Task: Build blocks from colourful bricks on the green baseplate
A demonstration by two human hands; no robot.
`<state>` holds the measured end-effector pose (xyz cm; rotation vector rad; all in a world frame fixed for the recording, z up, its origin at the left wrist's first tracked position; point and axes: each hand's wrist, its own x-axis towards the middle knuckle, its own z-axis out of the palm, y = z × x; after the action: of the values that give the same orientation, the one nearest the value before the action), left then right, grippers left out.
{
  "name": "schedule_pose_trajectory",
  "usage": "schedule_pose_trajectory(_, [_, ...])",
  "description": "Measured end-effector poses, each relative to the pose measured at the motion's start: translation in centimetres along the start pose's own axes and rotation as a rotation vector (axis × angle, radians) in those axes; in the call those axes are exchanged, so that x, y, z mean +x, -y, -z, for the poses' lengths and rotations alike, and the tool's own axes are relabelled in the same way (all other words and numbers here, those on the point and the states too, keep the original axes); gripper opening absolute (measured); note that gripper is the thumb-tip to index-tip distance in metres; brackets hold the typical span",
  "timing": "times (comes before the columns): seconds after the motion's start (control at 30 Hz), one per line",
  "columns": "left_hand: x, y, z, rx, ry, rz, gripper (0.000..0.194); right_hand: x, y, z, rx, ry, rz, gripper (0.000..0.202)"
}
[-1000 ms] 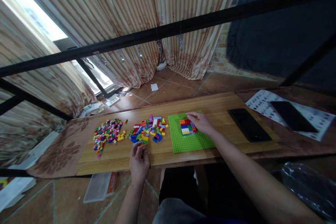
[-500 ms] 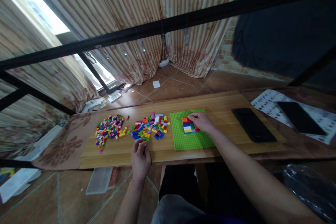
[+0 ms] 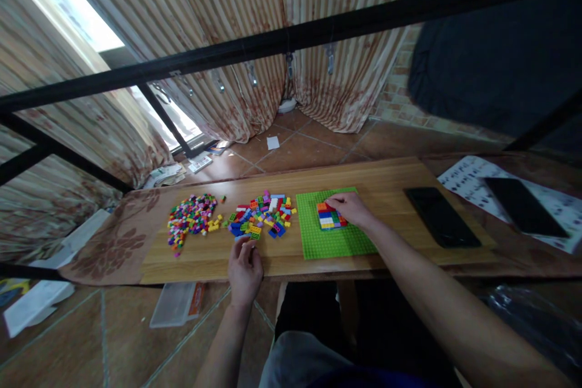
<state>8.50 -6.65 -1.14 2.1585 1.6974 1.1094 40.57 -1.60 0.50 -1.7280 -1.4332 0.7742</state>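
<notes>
A green baseplate (image 3: 313, 245) lies on the wooden board, with a block of coloured bricks (image 3: 326, 219) on it. My right hand (image 3: 348, 206) is over the block's upper right part, fingertips pinched at a red brick there; whether it grips that brick is too small to tell. My left hand (image 3: 245, 267) rests at the board's near edge with its fingers curled, just below a pile of larger bricks (image 3: 264, 215). Anything between the left fingers is too small to make out. Farther left lies a heap of small pieces (image 3: 193, 215).
A black phone (image 3: 441, 216) lies on the board (image 3: 386, 179) to the right. Beyond it, a dark tablet-like object (image 3: 525, 206) rests on a printed sheet (image 3: 468, 173). A clear plastic box (image 3: 171, 305) stands on the floor below. A black rail (image 3: 254, 45) crosses behind the board.
The camera view has shifted slightly. Both hands keep nearly the same places, the right at the brick block and the left by the pile.
</notes>
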Motion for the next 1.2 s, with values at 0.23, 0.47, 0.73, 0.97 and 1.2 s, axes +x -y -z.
schedule_pose_trajectory(0.23, [0.0,0.2,-0.1,0.005,-0.014,-0.003,0.019,-0.2,0.2,-0.2,0.031,-0.034,0.017,0.019])
schedule_pose_trajectory(0.47, [0.1,0.3,-0.1,0.008,-0.024,-0.052,0.019,-1.2,0.3,0.2,0.174,-0.125,0.015,0.037])
schedule_pose_trajectory(0.73, [0.0,0.4,-0.2,-0.009,-0.022,-0.044,0.02,-3.7,0.3,1.6,0.373,-0.469,-0.072,0.06])
schedule_pose_trajectory(0.97, [-0.2,0.2,-0.3,0.009,-0.035,-0.014,0.023,-12.0,2.1,-1.6,0.218,-0.374,0.099,0.034])
schedule_pose_trajectory(1.2, [-0.3,-0.4,-0.6,0.082,-0.037,0.022,0.024,-15.6,3.3,-5.5,0.033,-0.055,0.338,0.025])
